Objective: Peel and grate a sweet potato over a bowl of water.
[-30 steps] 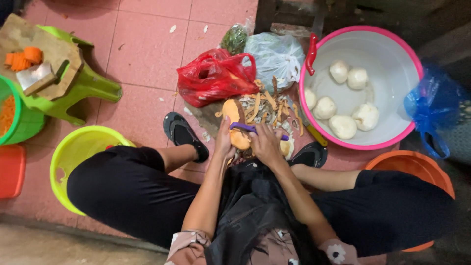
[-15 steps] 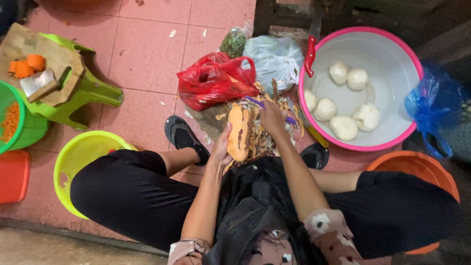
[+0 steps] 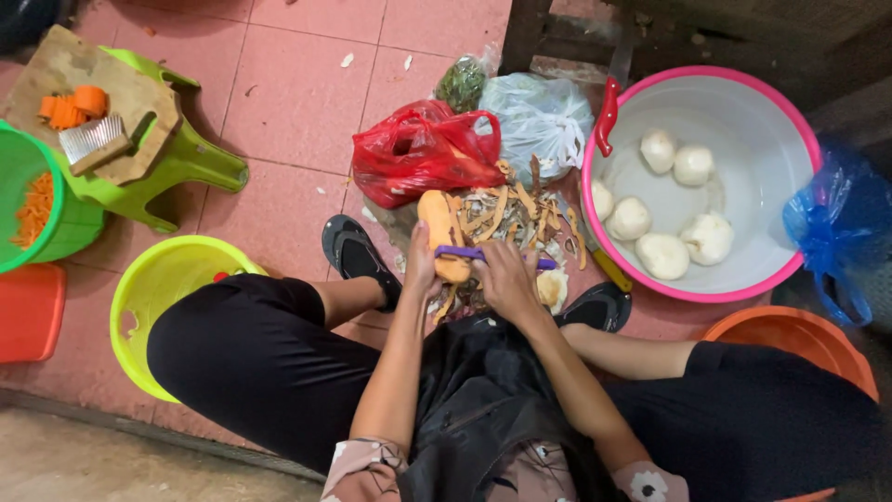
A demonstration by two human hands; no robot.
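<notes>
Head view: left hand (image 3: 420, 265) grip closed around orange root vegetable (image 3: 440, 232), right hand (image 3: 506, 279) grip pinching purple peeler (image 3: 478, 254).

One head-worn view looks straight down (fairly near) over lap and tiled floor (image 3: 279, 102).

left hand (image 3: 420, 270) gripping orange root vegetable (image 3: 440, 230), right hand (image 3: 506, 279) laying purple peeler (image 3: 478, 254) across it, peel pile (image 3: 516, 216) just beyond hands, red bag (image 3: 418, 153) farther out, pink-rimmed basin (image 3: 743, 112) with peeled white roots (image 3: 664, 256) right of right hand
</notes>
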